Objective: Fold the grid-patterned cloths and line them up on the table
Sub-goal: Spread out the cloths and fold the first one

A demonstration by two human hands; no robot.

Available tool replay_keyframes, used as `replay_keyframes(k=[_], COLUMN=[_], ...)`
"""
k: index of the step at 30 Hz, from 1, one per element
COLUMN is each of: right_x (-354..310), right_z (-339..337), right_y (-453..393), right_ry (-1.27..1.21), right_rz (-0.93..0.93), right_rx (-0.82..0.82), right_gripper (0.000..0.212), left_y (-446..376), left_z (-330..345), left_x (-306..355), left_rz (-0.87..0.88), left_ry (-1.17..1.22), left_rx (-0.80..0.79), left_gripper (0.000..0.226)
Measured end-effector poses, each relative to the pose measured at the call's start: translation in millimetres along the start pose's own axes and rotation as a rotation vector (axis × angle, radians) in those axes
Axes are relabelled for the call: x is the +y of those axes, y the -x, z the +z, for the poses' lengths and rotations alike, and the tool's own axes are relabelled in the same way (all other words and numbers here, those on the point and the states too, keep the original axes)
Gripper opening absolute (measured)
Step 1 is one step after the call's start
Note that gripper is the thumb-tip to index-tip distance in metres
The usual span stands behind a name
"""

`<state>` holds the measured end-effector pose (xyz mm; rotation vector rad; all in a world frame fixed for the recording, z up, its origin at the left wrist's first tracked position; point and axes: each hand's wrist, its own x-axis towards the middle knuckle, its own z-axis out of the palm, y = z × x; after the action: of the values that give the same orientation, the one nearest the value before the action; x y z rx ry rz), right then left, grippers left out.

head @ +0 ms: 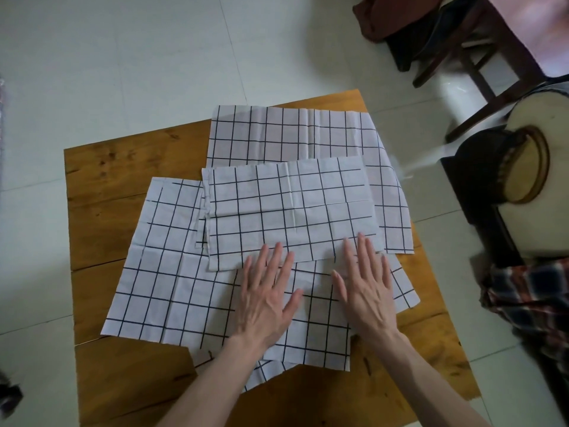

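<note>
Both hands lie flat with straight, spread fingers on a pile of white cloths printed with a dark grid, gripping nothing. The left hand [266, 292] and the right hand [366, 282] rest side by side, a little apart, their fingertips reaching the near edge of the folded cloth [289, 208] that sits on top, while their palms press the larger unfolded cloth [172, 282] beneath it. A third cloth [292, 134] lies spread at the far side of the wooden table [123, 380], partly under the folded one and overhanging the table's right edge. Off to the right, on the pale tiled floor [107, 57], stand a dark wooden chair [480, 57] and a plaid garment [529, 291].
</note>
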<state>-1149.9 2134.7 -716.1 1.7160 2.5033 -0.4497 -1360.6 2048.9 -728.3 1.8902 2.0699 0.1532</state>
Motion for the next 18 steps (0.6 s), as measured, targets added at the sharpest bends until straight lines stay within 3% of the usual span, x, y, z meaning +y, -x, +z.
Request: replay_keyframes(k=[4,9,18], right_x=[-24,-9,26], right_z=[9,15,-5], right_y=[-11,-14,-9], right_ry=[-0.034,-0.048,-0.099], right_rz=[-0.129,-0.057,0.035], right_rx=[-0.037,-0.087,0.058], right_gripper=[0.062,0.063,0.057], left_y=[-16,-19,-16], left_z=[7,12,12], left_x=[29,26,17], left_rz=[0.07,0.047,0.035], left_ry=[-0.009,-0.073,-0.033], left_rx=[-0.017,-0.056,-0.048], left_gripper=[0.074,0.072,0.068])
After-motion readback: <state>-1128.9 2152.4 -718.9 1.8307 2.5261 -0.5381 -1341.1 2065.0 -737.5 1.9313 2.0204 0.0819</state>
